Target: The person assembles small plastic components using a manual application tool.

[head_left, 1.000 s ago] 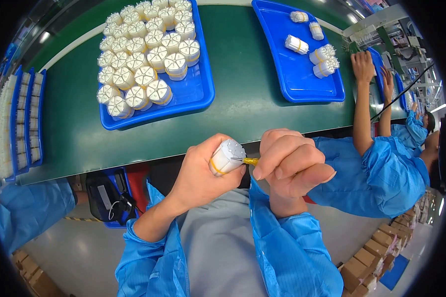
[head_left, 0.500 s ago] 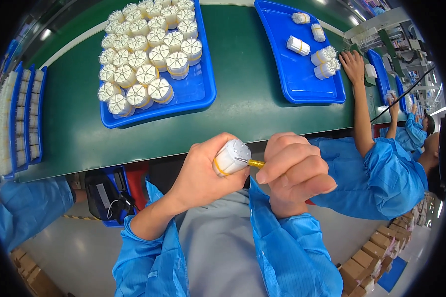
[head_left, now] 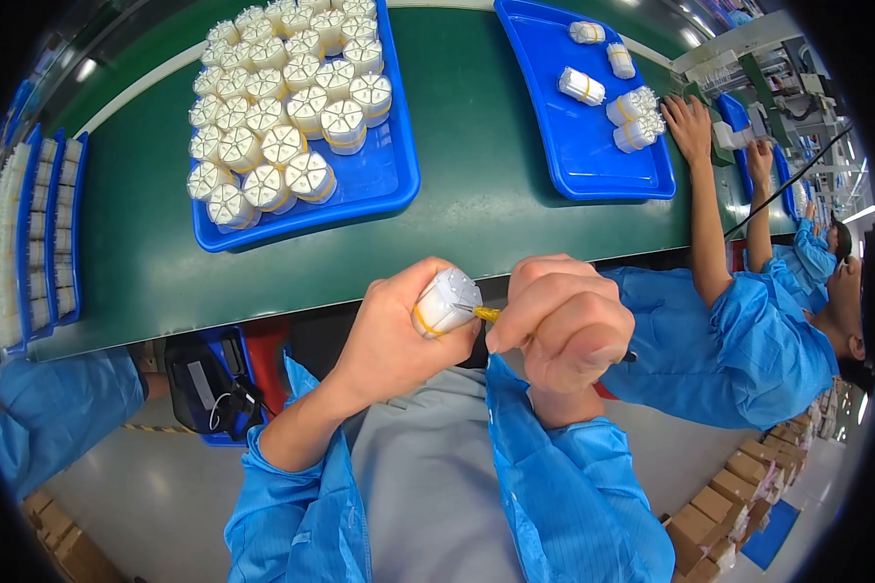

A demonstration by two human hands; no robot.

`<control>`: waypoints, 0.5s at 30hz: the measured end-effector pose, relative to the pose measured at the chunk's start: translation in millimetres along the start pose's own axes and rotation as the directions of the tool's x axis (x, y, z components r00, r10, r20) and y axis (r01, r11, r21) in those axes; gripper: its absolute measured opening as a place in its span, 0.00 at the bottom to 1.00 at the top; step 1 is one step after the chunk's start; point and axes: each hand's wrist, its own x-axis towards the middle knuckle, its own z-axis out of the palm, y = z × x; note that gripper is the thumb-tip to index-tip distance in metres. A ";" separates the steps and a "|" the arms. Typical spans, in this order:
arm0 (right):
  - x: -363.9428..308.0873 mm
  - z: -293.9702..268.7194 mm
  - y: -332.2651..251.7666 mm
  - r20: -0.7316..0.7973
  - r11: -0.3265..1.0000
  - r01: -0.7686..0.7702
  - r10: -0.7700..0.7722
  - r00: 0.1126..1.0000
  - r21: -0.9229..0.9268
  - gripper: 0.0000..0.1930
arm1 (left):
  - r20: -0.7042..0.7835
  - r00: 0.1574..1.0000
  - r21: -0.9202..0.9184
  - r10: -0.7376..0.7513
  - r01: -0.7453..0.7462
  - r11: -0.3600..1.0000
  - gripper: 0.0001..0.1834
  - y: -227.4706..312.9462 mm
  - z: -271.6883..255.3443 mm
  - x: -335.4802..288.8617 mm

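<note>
My left hand (head_left: 389, 325) is wrapped round a short bundle of white cylinders (head_left: 439, 313) with a yellow band about it. The bundle's pale, segmented end tilts up and to the right. In my right hand (head_left: 569, 321) is a slim yellow-handled tool (head_left: 487, 314), its fingers curled tight over most of the handle. The tool's thin metal tip meets the bundle near the rim of its end face; whether it goes between the pieces I cannot tell. Both hands are above my lap, just off the bench's near edge.
A blue tray (head_left: 374, 199) of several similar bundles stands on the green bench (head_left: 467, 107). Another blue tray (head_left: 612, 185) at right holds a few bundles lying down. A co-worker's hand (head_left: 688, 128) rests beside it. Stacked trays (head_left: 68, 228) stand at far left.
My right hand has turned slightly and shifted a little left with the tool. The bundle moved slightly left too. A co-worker's farther hand at right has risen.
</note>
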 end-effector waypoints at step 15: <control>-10.0 -7.1 21.7 0.061 0.937 -0.267 0.260 0.964 0.223 0.29 | -0.048 0.998 0.140 -0.048 0.054 0.989 0.15 -12.7 1.9 2.9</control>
